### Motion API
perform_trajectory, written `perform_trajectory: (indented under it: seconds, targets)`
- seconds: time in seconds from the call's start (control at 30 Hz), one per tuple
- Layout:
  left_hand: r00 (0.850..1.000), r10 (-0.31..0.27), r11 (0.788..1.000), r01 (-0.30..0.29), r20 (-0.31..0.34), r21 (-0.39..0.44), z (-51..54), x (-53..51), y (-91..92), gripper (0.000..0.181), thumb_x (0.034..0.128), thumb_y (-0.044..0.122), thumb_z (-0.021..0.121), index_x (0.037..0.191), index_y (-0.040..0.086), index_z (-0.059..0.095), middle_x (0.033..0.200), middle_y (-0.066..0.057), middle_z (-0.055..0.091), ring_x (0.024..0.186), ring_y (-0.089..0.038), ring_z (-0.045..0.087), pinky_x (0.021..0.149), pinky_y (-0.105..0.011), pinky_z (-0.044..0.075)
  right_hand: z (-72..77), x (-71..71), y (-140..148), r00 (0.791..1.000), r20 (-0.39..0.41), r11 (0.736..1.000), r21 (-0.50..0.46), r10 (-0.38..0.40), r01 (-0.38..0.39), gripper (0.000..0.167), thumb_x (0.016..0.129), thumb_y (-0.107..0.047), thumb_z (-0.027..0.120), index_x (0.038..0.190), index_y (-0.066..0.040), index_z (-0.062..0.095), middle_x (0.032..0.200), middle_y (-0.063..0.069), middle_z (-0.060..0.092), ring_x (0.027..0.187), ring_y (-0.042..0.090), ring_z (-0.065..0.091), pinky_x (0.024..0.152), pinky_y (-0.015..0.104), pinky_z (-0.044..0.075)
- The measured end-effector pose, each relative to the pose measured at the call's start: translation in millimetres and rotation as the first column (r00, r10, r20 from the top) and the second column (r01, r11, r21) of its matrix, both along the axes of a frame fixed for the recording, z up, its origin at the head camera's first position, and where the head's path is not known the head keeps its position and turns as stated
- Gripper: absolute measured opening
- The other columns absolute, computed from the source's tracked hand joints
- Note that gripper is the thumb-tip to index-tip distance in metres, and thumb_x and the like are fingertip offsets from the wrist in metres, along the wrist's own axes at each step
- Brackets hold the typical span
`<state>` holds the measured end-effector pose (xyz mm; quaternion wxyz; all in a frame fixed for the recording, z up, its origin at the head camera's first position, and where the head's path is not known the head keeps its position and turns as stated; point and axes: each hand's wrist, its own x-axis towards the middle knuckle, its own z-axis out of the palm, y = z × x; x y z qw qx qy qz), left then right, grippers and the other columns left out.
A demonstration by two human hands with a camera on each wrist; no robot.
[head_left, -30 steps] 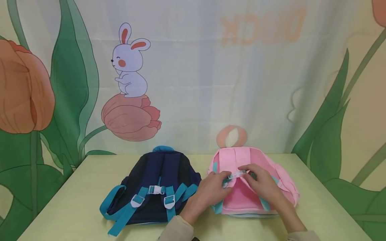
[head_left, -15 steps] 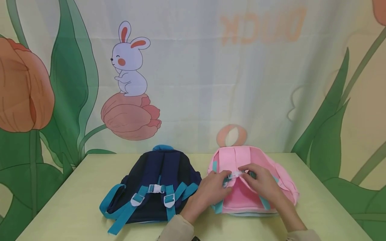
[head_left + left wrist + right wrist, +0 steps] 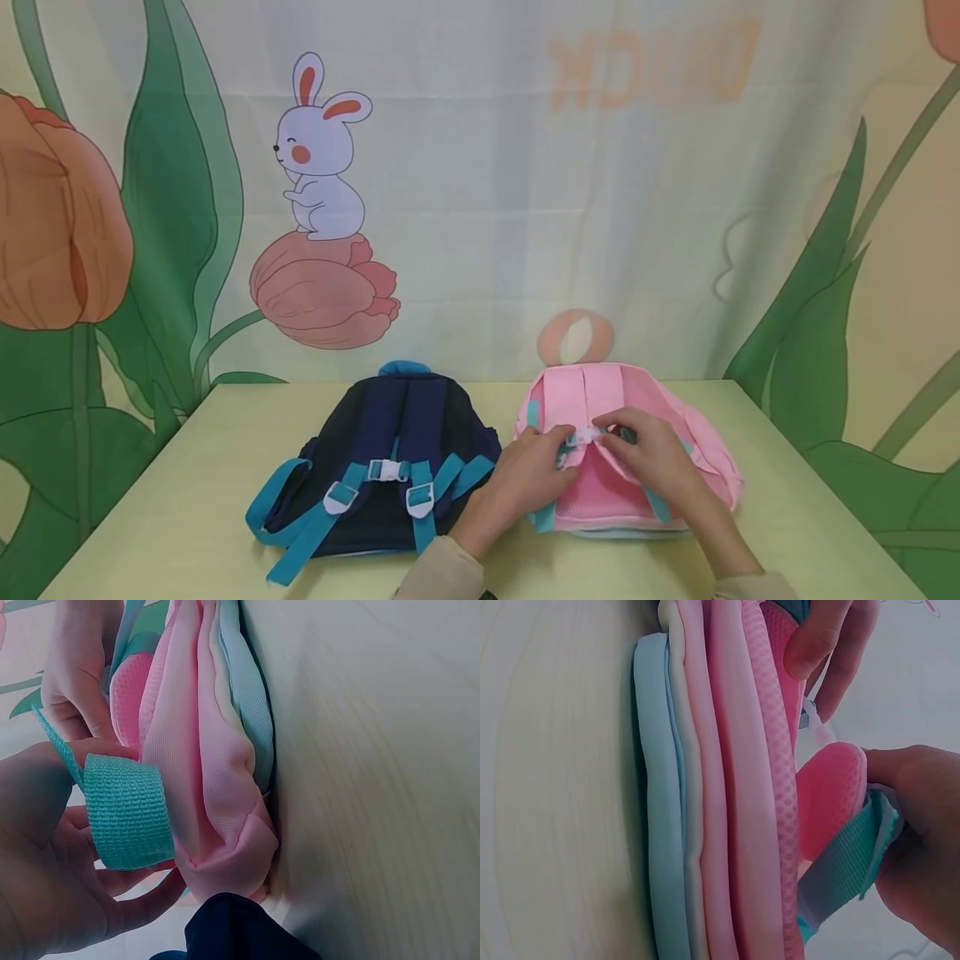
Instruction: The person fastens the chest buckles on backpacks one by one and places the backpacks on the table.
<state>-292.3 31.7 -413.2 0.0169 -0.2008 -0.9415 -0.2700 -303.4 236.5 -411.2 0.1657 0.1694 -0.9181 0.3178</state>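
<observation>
A pink backpack (image 3: 660, 396) lies on the table with its strap side up. Over its middle, both hands work at a white plastic buckle (image 3: 585, 436) on the strap joining the shoulder straps. My left hand (image 3: 525, 471) pinches the buckle's left side between thumb and fingers. From the right, my right hand (image 3: 660, 458) pinches the other side, its fingers partly covering it. In the left wrist view a teal webbing strap (image 3: 127, 814) loops beside the left palm. The right wrist view has a pink shoulder strap pad (image 3: 832, 795) at the right hand; the buckle is mostly hidden there.
Left of the pink backpack, a navy backpack (image 3: 472, 417) lies strap side up, with teal straps and a white buckle (image 3: 388, 471) joined across it. Both rest on a pale yellow table (image 3: 187, 475). Behind hangs a curtain (image 3: 465, 208) printed with a rabbit and tulips.
The white buckle between the hands has shifted slightly left and looks more compact. Both hands stay in nearly the same place.
</observation>
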Motion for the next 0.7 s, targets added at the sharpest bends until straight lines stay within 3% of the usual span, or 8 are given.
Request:
perform_trajectory:
  seconds: [0.3, 0.47, 0.7]
  targets:
    - [0.998, -0.015, 1.0, 0.014, -0.053, -0.02, -0.1, 2.3, 3.1, 0.054, 0.09, 0.032, 0.065, 0.142, 0.02, 0.055, 0.118, -0.002, 0.069, 0.104, -0.02, 0.058, 0.08, -0.035, 0.05, 1.7, 0.1, 0.1, 0.999, -0.013, 0.999, 0.001, -0.034, 0.034, 0.02, 0.087, -0.01, 0.075, 0.107, -0.013, 0.076, 0.105, 0.002, 0.075, 0.1, 0.019, 0.069, 0.087, 0.037, 0.054]
    - [0.994, -0.033, 0.999, 0.028, -0.105, -0.047, -2.6, 1.6, 5.0, 0.053, 0.09, 0.029, 0.064, 0.141, 0.017, 0.056, 0.115, -0.003, 0.07, 0.101, -0.02, 0.058, 0.077, -0.033, 0.049, 1.3, 0.5, -2.7, 0.998, -0.018, 0.998, -0.02, -0.056, 0.056, 0.019, 0.086, -0.011, 0.077, 0.105, -0.012, 0.077, 0.102, 0.002, 0.075, 0.095, 0.017, 0.069, 0.082, 0.03, 0.054]
    - [0.994, -0.029, 0.999, 0.027, -0.109, -0.022, -3.0, 0.7, 3.7, 0.053, 0.0888, 0.028, 0.066, 0.14, 0.017, 0.057, 0.114, -0.002, 0.071, 0.091, -0.016, 0.059, 0.072, -0.03, 0.047, 0.6, 1.2, -8.9, 0.997, 0.005, 0.994, -0.07, -0.082, 0.082, 0.02, 0.086, -0.011, 0.076, 0.106, -0.011, 0.077, 0.097, 0.002, 0.075, 0.086, 0.013, 0.064, 0.075, 0.022, 0.052]
